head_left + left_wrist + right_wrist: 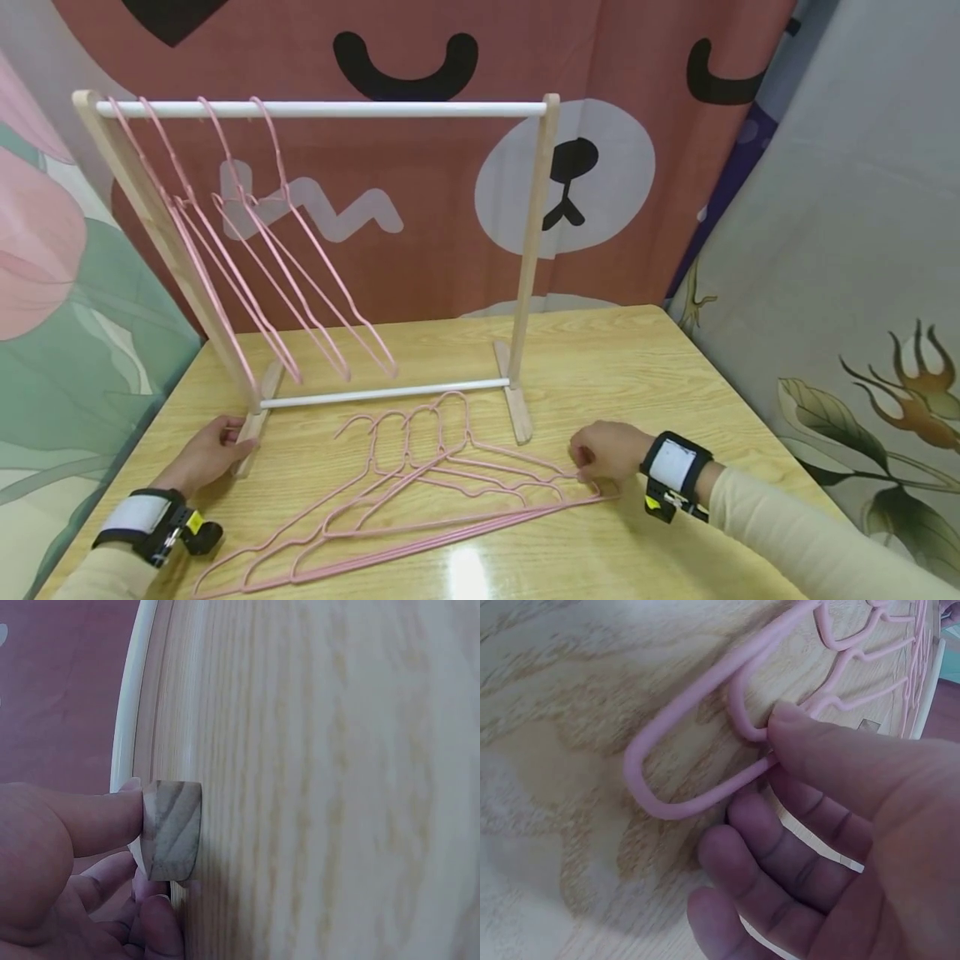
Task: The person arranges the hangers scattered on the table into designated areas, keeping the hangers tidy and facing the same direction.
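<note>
A small wooden clothes rack point(531, 242) with white rods stands on the table. My left hand point(206, 457) grips the front end of its left foot point(172, 829), thumb on one side and fingers curled at the other. Several pink clothes hangers point(420, 545) lie overlapping in front of the rack, hooks toward it. At their right end my right hand point(611, 450) pinches one pink hanger point(705, 799) near its rounded corner, between thumb and index finger. The other fingers of that hand curl loosely below, close over the tabletop.
More pink hangers point(279, 154) hang from the left part of the rack's upper white rod point(405, 109). A lower rod point(390, 392) joins the two feet. Behind the wooden table point(622, 350) hangs a brown printed curtain point(420, 275), with patterned cloth at both sides.
</note>
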Motion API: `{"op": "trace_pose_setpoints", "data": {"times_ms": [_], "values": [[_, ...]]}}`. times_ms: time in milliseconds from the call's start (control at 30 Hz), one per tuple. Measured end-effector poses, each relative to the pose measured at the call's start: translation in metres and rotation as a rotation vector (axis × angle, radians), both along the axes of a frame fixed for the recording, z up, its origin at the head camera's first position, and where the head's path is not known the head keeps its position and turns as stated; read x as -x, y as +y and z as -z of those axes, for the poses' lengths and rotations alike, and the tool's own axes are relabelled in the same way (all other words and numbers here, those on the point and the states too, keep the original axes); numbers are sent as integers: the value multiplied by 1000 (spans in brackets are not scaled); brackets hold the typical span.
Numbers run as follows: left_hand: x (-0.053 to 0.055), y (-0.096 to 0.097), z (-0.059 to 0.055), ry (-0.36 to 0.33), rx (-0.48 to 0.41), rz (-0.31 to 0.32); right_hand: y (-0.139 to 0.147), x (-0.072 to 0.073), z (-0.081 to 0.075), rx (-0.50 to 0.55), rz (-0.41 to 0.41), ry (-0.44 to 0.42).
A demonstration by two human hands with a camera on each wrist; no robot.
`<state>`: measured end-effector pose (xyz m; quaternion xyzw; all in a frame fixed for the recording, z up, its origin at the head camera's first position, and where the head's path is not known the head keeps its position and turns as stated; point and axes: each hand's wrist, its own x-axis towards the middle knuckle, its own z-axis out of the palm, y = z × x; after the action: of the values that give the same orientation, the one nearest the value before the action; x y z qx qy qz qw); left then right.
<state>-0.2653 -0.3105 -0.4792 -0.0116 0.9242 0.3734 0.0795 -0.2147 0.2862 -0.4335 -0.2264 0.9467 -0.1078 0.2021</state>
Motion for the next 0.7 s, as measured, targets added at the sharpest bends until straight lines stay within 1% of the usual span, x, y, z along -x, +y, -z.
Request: {"op": "trace_pose_setpoints", "data": {"times_ms": [167,400,567,633,700], "values": [[0,0,1,-9,0,-3,2,0,3,-3,-6,-8],[1,-1,3,-1,0,-8,5,1,4,1,-28,12],[1,0,-1,-7,0,-11,10,2,0,78,-76,-1],[1,0,-1,-5,-3,-11,13,3,-3,124,-103,-19],[1,0,-1,-7,-7,-11,15,4,-6,167,-115,-61]]}}
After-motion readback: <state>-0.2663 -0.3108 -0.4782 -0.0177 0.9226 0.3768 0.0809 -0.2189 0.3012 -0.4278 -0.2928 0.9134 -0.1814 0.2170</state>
